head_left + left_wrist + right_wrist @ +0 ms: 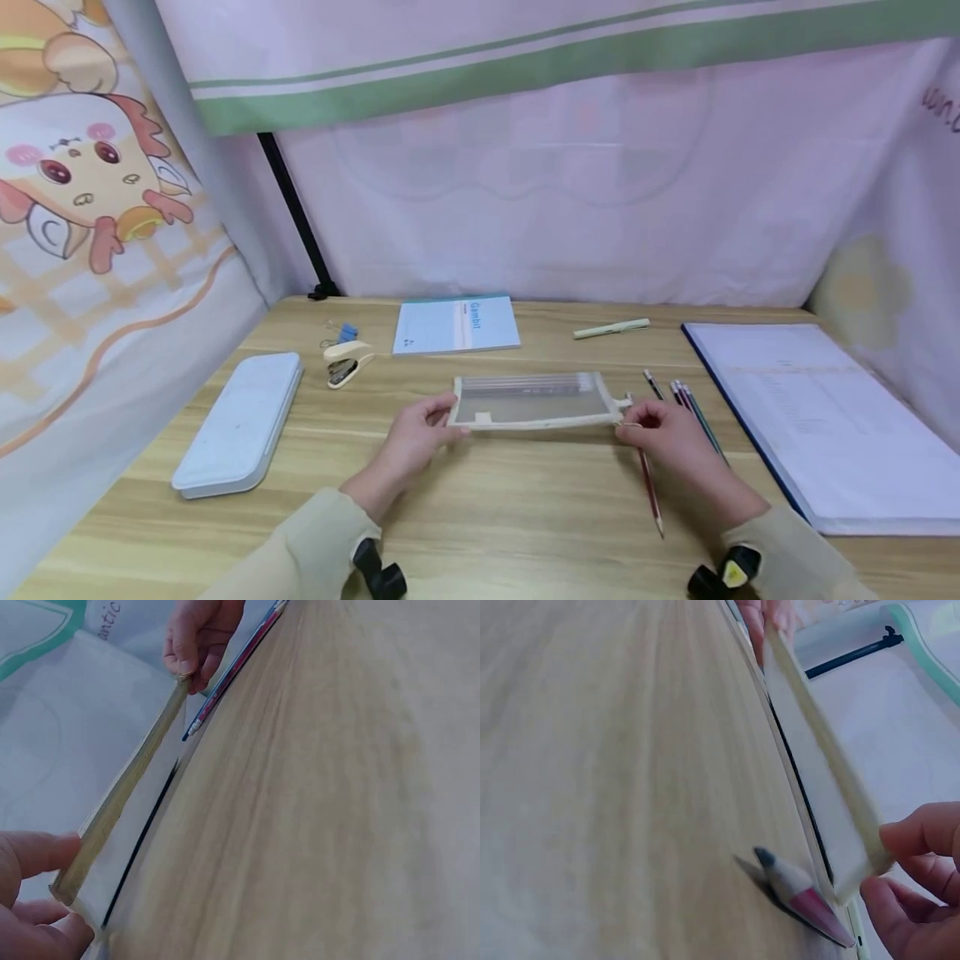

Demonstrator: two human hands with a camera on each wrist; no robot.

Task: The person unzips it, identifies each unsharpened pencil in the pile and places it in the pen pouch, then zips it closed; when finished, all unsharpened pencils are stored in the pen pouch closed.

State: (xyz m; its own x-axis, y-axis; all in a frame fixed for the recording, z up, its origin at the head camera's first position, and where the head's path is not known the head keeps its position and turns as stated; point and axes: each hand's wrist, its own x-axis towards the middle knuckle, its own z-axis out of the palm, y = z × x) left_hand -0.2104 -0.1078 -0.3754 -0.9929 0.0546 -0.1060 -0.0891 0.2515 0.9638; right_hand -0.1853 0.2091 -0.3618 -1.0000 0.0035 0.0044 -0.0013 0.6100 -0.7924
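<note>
A see-through zip pencil pouch with cream edging is held up over the table's middle by both hands. My left hand grips its left end, thumb on top. At the opposite end, my right hand pinches the right corner close to the zipper end. In the left wrist view the pouch shows edge-on as a narrow band between the two hands. Beneath the right hand lies a red pencil, its sharpened tip toward me. Several more pencils lie just beyond that hand, partly hidden by it.
A white pencil box lies at the left. Behind the pouch are a cream stapler, blue binder clips, a light blue notebook and a pale green pen. Papers on a dark blue clipboard cover the right side.
</note>
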